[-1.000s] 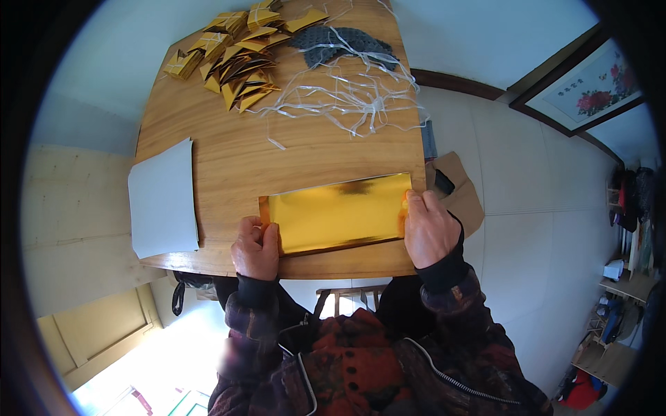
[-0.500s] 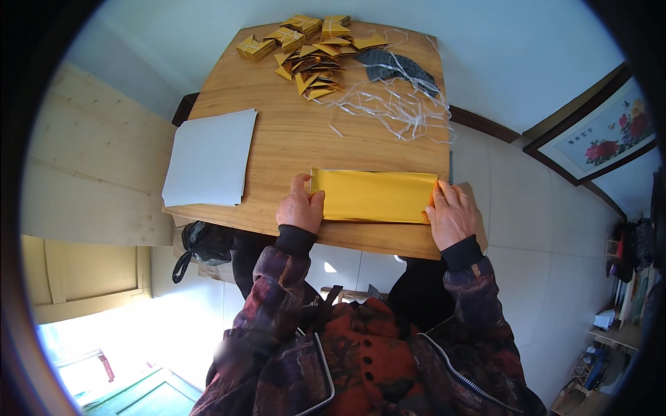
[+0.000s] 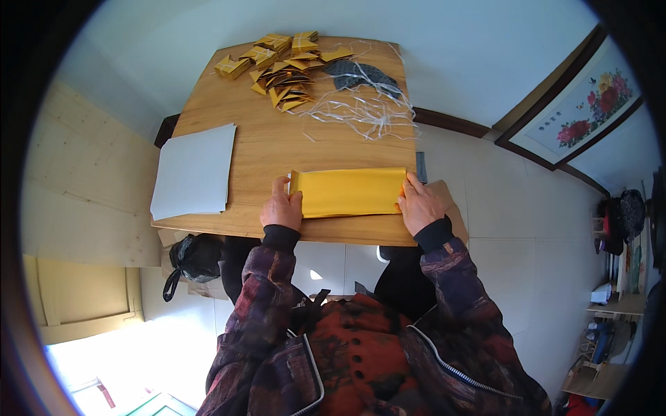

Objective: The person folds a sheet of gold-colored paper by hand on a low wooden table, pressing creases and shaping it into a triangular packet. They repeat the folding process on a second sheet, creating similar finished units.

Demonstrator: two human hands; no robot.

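Note:
A folded sheet of shiny gold paper (image 3: 350, 193) lies as a long strip near the front edge of the wooden table. My left hand (image 3: 282, 208) grips its left end, with the thumb on the near side and the fingers at the far corner. At the right end, my right hand (image 3: 421, 204) has its fingers closed over the paper's edge. To the left rests a stack of white-backed sheets (image 3: 193, 173). Loose folded gold paper pieces (image 3: 286, 83) lie in a heap farther back.
Tied bundles of gold folded paper (image 3: 233, 66) stand at the table's far end. Beside them are a dark grey knitted piece (image 3: 361, 75) and tangled white plastic strings (image 3: 364, 114). A black plastic bag (image 3: 197, 256) is below the table's left front edge. A framed flower picture (image 3: 576, 114) leans at right.
My view has shifted, so the table appears farther left. My right hand has moved slightly up along the paper's right end, its fingers now at the far corner. Both hands still hold the paper.

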